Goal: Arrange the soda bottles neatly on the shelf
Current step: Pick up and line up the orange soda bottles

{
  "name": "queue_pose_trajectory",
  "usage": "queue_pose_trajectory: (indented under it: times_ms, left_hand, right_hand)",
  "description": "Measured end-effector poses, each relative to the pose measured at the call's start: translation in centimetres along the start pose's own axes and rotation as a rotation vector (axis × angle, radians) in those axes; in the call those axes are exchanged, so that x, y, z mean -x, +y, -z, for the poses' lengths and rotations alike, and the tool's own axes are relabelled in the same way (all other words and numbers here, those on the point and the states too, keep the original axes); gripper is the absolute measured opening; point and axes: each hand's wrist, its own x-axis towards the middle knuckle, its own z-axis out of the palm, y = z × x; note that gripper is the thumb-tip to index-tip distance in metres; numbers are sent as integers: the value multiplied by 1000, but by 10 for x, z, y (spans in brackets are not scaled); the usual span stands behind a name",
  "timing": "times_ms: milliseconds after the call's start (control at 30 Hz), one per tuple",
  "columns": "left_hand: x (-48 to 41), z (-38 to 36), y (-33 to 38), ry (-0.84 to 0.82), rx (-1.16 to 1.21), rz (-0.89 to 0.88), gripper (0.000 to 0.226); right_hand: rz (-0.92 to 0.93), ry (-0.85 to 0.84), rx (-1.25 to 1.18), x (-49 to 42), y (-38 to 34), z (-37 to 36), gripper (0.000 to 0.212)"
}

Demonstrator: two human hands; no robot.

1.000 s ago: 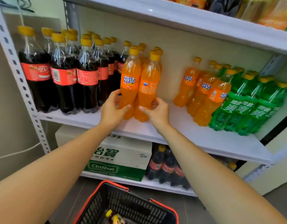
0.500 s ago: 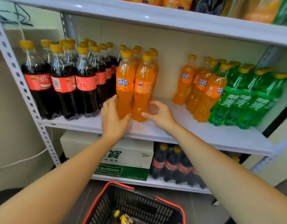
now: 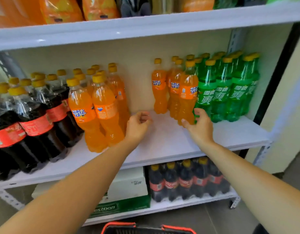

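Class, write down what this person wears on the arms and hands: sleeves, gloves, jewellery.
Nothing is worn. The left hand and right hand are bare, with no gloves, rings or watch, and no sleeve shows up to the picture's edge.

White shelf (image 3: pixel 162 144): cola bottles (image 3: pixel 36 125), orange bottles (image 3: pixel 105 112), green bottles (image 3: pixel 220 98).

Middle shelf (image 3: pixel 162 142), left to right:
- cola bottles (image 3: pixel 36 125) at frame left
- left Fanta group (image 3: pixel 98 114) touching them
- gap at centre
- right Fanta group (image 3: pixel 173 92)
- Sprite bottles (image 3: pixel 222 97) touching it, at right

Left hand (image 3: pixel 137 125) over gap, just right of left Fanta group. Right hand (image 3: pixel 200 127) grips base of front Fanta bottle (image 3: pixel 188 98).

Top shelf (image 3: pixel 146 26): bags (image 3: pixel 61 9) on it.

Lower shelf (image 3: pixel 179 206): carton (image 3: pixel 129 184) left, cola pack (image 3: pixel 184 181) right.

Basket (image 3: pixel 146 229) at bottom edge, before rack.
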Motion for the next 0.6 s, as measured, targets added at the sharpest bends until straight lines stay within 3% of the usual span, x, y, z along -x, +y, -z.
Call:
queue_pose_trajectory:
  times_ms: [67,167,233,333,433,600]
  left_hand:
    - [-38,-18,-4,-16,33,37,30]
    - [-90,-43,-9,4,50,70,62]
    - [-116,-56,-9,-2,79,38,71]
    - [-141,-70,-9,9,161,-36,73]
    - [-151,-76,-6,74,217,-58,73]
    - [-137,-65,1,96,214,-95,64]
  right_hand:
    - [8,34,-1,-9,6,-4,58]
    - [28,138,38,-19,6,-11,44]
    - [6,154,88,-24,2,-17,49]
    - [-58,174,169,-29,-3,-24,64]
    - [-82,210,202,-33,-8,-25,62]
    - [43,173,194,-30,-17,-20,59]
